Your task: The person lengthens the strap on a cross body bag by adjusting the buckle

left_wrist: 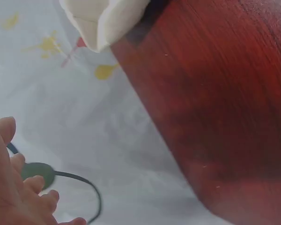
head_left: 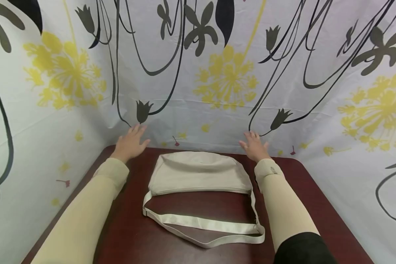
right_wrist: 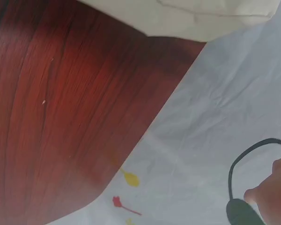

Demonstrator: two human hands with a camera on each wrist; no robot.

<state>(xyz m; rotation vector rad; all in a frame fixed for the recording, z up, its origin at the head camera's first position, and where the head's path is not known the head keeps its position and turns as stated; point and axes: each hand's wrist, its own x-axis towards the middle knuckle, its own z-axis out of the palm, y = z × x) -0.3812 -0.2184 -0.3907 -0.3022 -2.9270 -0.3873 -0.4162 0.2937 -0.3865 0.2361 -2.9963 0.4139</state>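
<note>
A cream fabric shoulder bag point(head_left: 201, 172) lies flat on the table, its zipped edge facing me. Its long strap point(head_left: 211, 223) loops toward the near side. My left hand point(head_left: 130, 143), fingers straight and spread, is held out beyond the bag's left end, holding nothing. Likewise, my right hand point(head_left: 255, 146) reaches out past the bag's right end with fingers apart. The left wrist view has part of the left hand point(left_wrist: 18, 187) at its lower left corner. In the right wrist view only a bit of the right hand point(right_wrist: 274, 192) shows at the right edge.
The dark red wooden table point(head_left: 125, 227) has rounded far corners. A white sheet point(head_left: 171, 88) with grey and yellow flower prints hangs around its back and sides. Pale fabric crosses the top of both wrist views.
</note>
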